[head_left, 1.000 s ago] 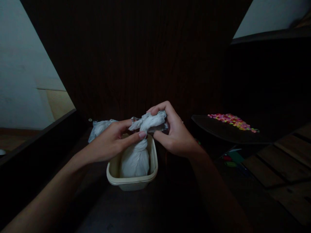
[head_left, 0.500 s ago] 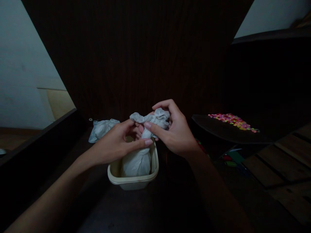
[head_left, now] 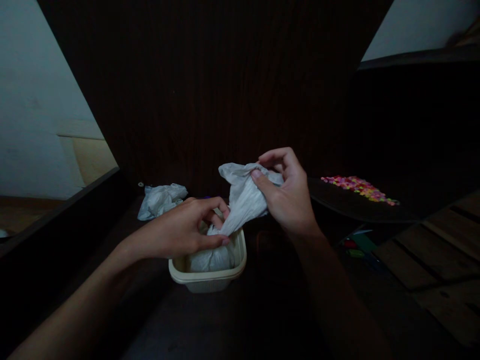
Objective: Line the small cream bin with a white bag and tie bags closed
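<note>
Currently right hand (head_left: 290,197) pinching the loose top of a white bag (head_left: 245,202), thumb against fingers; left hand (head_left: 180,230) pinching its narrow neck lower down. Bag's rounded bottom sits inside a cream tub (head_left: 208,284), top slanting up and right above the rim. Second crumpled bag (head_left: 163,197) just beyond left hand. Bright multicolored bits (head_left: 358,187) well off right, on a dark shelf (head_left: 352,209).
</note>
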Motion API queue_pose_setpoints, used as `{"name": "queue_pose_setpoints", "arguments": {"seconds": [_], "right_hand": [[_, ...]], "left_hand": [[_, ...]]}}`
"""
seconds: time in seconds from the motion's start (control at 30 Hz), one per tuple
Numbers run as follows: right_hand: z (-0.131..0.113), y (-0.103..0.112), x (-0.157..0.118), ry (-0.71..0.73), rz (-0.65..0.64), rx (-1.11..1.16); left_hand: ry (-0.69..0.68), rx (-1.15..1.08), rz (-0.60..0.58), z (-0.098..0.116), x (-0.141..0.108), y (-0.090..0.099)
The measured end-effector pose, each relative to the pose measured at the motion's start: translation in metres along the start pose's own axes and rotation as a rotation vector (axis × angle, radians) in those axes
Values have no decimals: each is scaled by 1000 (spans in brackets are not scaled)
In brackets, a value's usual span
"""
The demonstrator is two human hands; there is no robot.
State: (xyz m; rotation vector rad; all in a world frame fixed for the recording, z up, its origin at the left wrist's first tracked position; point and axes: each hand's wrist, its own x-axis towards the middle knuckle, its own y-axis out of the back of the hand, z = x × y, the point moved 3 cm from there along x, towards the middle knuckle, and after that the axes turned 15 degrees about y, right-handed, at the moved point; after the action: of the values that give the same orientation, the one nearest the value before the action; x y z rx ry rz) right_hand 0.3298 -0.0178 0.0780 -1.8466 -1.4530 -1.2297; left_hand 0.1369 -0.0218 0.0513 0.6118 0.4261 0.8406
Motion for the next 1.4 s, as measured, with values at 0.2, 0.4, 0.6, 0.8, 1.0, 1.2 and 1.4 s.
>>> {"name": "queue_pose_setpoints", "arguments": {"seconds": [0.2,0.4,0.6,0.8,1.0,1.2,1.4], "right_hand": [[-15,9,-1,97,38,-228],[-52,-5,-11,456,-393,-223],[-37,-23,-27,439,-806,-302],[-24,-24,-23,321,-860,-305],[-25,-17,-18,196,-851,-199],[-22,-9,-15,158,-818,-233],[-21,-11,-16,88,-854,-317]], "left_hand": [[-26,14,89,5,0,1],[-80,-17,206,3,2,3],[-112,-291,289,-4,4,3],[-74,-342,233,-6,4,3],[-75,-307,161,-7,3,0],[-77,-320,104,-7,3,0],[-101,-340,125,-8,4,1]]}}
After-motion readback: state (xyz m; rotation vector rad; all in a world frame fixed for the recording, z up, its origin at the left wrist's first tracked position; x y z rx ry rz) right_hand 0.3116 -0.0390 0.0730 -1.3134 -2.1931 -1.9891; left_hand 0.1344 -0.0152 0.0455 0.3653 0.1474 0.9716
